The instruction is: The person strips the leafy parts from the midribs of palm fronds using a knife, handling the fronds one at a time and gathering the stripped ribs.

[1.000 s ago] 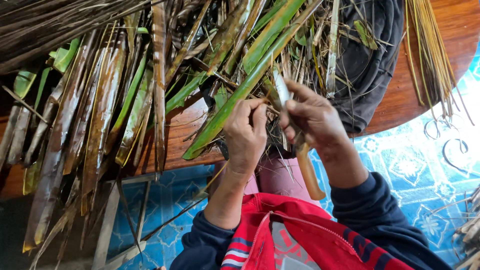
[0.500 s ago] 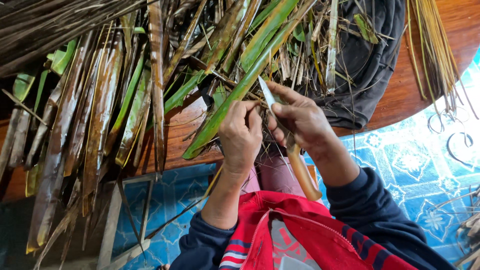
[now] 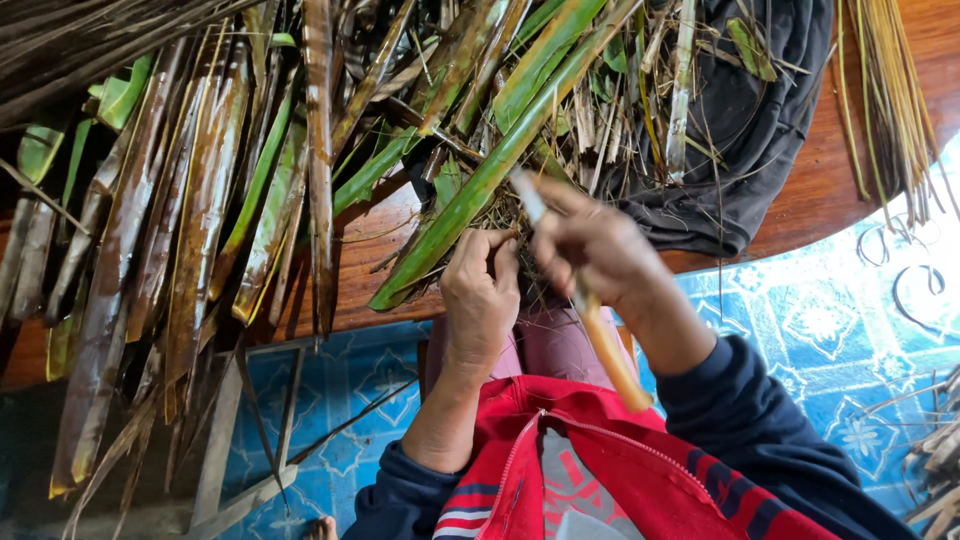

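Blue patterned floor tiles (image 3: 820,330) lie below a curved wooden counter (image 3: 800,190) heaped with long plant stalks, some green, some brown and dry; they are too many and too tangled to count. A dark cloth (image 3: 760,110) lies bunched on the counter at the upper right, with one bundle of thin yellow strips (image 3: 885,90) beside it.

From the head view, two hands work close together at the counter's edge. The left hand (image 3: 482,295) is closed, pinching the near end of one long green stalk (image 3: 500,160) that slants up and away across the pile. The right hand (image 3: 590,245) is wrapped round one knife (image 3: 585,300); its pale wooden handle points back toward the red jacket (image 3: 600,470) and its blade tip sits against the stalk, just above the left hand's fingers.

Judging by this, the step in hand is trimming or splitting the stalk's end. A next cut would call for a firm pinch and the blade kept clear of the left fingers.
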